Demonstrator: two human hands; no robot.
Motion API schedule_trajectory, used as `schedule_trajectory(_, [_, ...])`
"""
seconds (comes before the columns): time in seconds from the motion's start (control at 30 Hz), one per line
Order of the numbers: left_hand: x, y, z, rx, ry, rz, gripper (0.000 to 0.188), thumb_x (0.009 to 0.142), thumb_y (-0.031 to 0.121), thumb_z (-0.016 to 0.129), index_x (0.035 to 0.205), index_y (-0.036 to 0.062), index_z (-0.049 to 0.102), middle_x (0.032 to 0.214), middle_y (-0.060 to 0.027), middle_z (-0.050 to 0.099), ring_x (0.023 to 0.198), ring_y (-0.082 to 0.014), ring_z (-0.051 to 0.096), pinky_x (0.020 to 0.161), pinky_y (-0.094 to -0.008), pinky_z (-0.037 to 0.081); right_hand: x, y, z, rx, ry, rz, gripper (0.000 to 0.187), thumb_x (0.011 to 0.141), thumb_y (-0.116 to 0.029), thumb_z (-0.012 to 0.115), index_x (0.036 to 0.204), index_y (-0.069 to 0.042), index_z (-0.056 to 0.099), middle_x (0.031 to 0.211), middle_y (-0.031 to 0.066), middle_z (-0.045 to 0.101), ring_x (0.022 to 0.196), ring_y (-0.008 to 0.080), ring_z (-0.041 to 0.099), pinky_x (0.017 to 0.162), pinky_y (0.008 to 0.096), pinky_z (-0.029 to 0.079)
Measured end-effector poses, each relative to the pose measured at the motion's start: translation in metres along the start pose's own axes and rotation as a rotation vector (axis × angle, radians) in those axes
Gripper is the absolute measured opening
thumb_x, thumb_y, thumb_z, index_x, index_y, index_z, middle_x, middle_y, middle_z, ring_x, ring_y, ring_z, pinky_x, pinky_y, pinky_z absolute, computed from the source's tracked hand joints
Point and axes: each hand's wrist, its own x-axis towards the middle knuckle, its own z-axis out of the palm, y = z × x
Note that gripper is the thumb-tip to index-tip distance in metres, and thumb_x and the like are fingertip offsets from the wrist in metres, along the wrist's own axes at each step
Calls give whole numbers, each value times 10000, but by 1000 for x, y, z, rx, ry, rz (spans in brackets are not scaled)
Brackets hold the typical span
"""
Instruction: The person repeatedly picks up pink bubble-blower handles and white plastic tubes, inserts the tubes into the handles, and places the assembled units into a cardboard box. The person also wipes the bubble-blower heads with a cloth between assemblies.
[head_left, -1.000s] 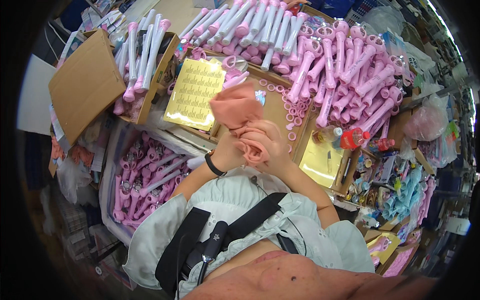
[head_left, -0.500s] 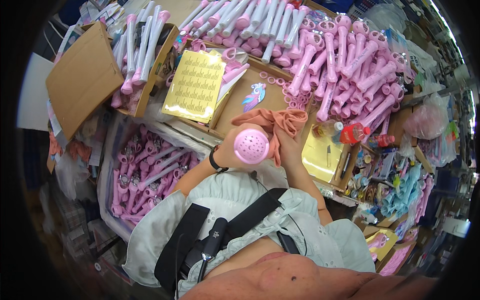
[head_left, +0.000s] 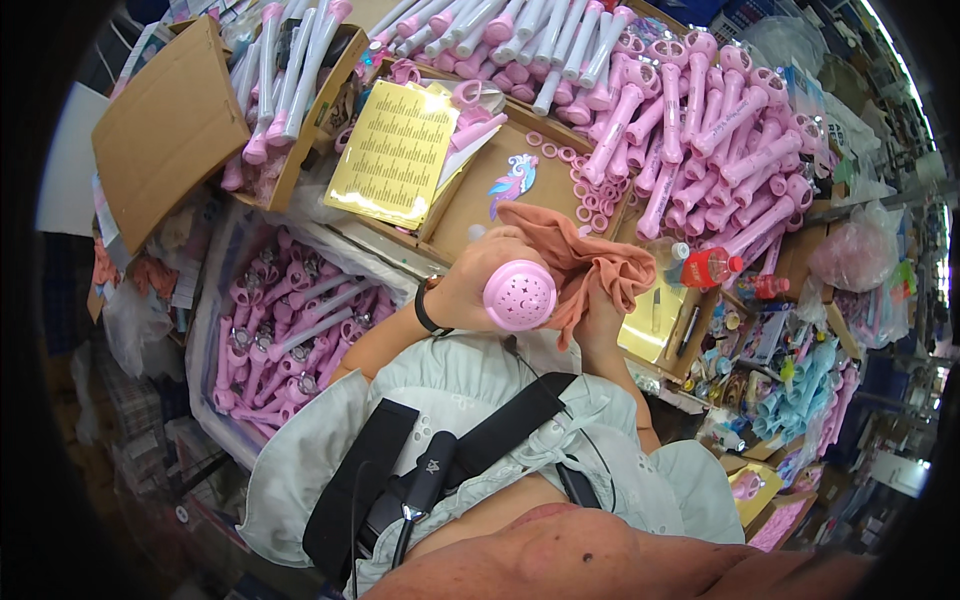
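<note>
My left hand (head_left: 478, 282) grips a pink plastic toy wand by its shaft, with its round star-patterned head (head_left: 520, 296) turned toward me. My right hand (head_left: 598, 310) is mostly hidden under a salmon-coloured cloth (head_left: 570, 258) that it holds against the wand's side. A black band sits on my left wrist (head_left: 430, 312). Both hands hover over a brown cardboard work surface (head_left: 480, 205) close to my chest.
A heap of pink wands (head_left: 700, 130) covers the far right of the surface, with loose pink rings (head_left: 585, 195) beside it. A yellow sticker sheet (head_left: 392, 150), a unicorn sticker (head_left: 515, 178), a red bottle (head_left: 708, 266), an open cardboard box (head_left: 200, 120) and a bin of wands (head_left: 290, 320) surround me.
The wand head has turned to face me and come nearer my chest. The cloth has shifted from over the hands to the wand's right side.
</note>
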Motion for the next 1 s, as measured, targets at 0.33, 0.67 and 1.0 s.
schedule_trajectory(0.33, [6, 14, -2, 117, -8, -9, 512, 577, 175, 799, 1024, 88, 564, 940, -59, 609, 862, -289, 562, 809, -393, 426, -10, 34, 1, 363, -108, 173, 272, 948, -182, 448, 1161, -15, 474, 1056, 75, 524, 940, 182, 533, 782, 312, 465])
schedule_trajectory(0.67, [-4, 0, 20, 283, -88, -304, 752, 675, 223, 733, 1259, -17, 324, 936, -208, 570, 828, -399, 573, 685, -417, 478, 35, -20, 19, 94, -111, -677, 584, 620, -145, 746, 1165, -52, 556, 1123, 124, 546, 1048, 314, 521, 829, 363, 455])
schedule_trajectory(1.0, [-29, -14, 2, -550, -471, -1023, 336, 789, 171, 658, 1053, 39, 498, 740, -56, 600, 624, -145, 610, 532, -280, 466, 60, -1, -5, 359, -120, -338, 324, 710, -111, 734, 964, -11, 560, 955, 83, 602, 864, 154, 584, 753, 265, 473])
